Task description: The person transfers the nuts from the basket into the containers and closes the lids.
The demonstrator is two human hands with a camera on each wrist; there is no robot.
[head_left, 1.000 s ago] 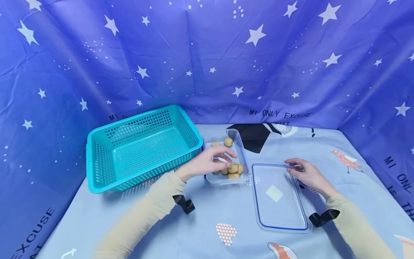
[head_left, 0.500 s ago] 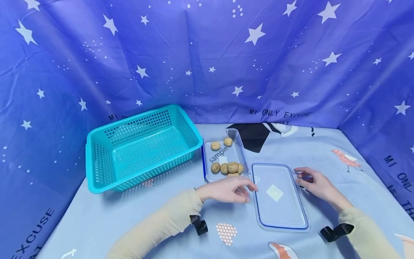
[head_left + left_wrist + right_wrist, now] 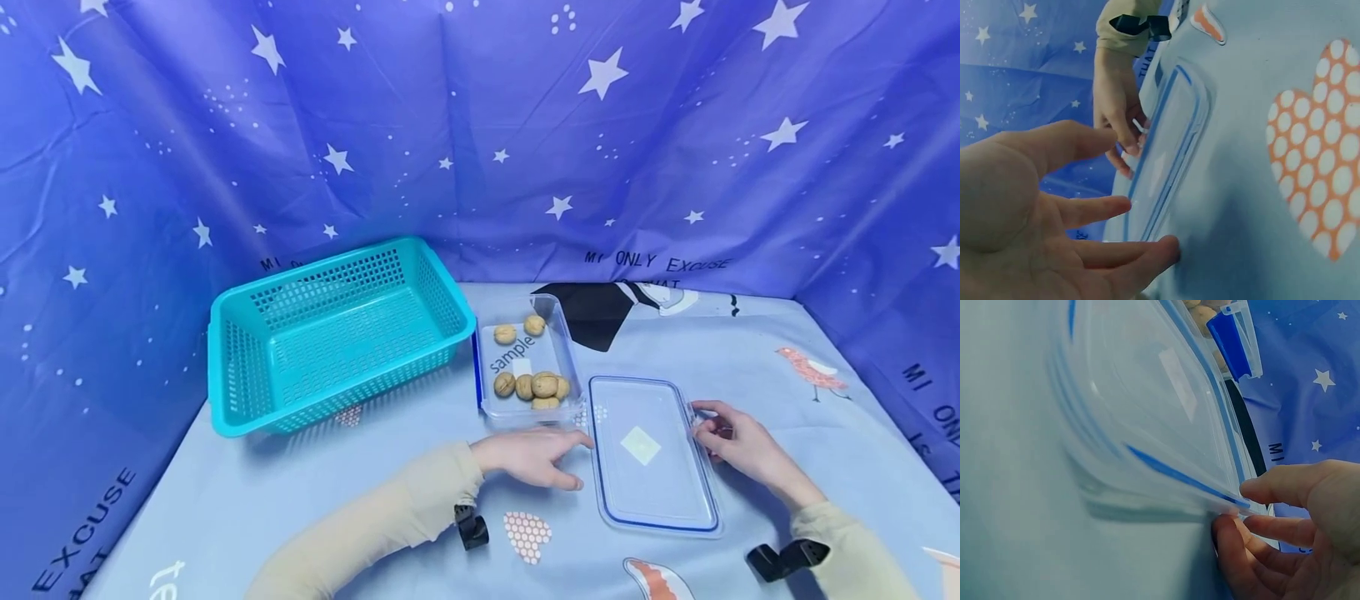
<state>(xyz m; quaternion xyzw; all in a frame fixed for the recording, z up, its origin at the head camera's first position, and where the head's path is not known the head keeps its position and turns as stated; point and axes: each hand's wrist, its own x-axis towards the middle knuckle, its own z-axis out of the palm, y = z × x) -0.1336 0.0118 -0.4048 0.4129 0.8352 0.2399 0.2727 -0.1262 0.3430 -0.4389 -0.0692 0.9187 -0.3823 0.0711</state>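
In the head view a clear plastic lid [image 3: 660, 487] with a blue seal and a pale square sticker lies on the patterned cloth. My right hand [image 3: 750, 454] pinches its right edge; in the right wrist view the thumb [image 3: 1266, 489] is on top and curled fingers sit below the rim. My left hand [image 3: 531, 457] is at the lid's left edge with fingers spread and holds nothing. Behind the left hand stands the clear container [image 3: 564, 333], uncovered, with several walnuts [image 3: 545, 384] inside. The word "sample" shows on its bottom.
A turquoise perforated basket [image 3: 341, 342] stands at the back left, its corner against the container. A blue side clip [image 3: 1230, 345] of the container shows in the right wrist view. Purple star-printed fabric [image 3: 480, 125] walls the table on the back and sides.
My left hand has come out from over the container and moved forward-right to the lid's left edge. My right hand slid down along the lid's right edge and now pinches it.
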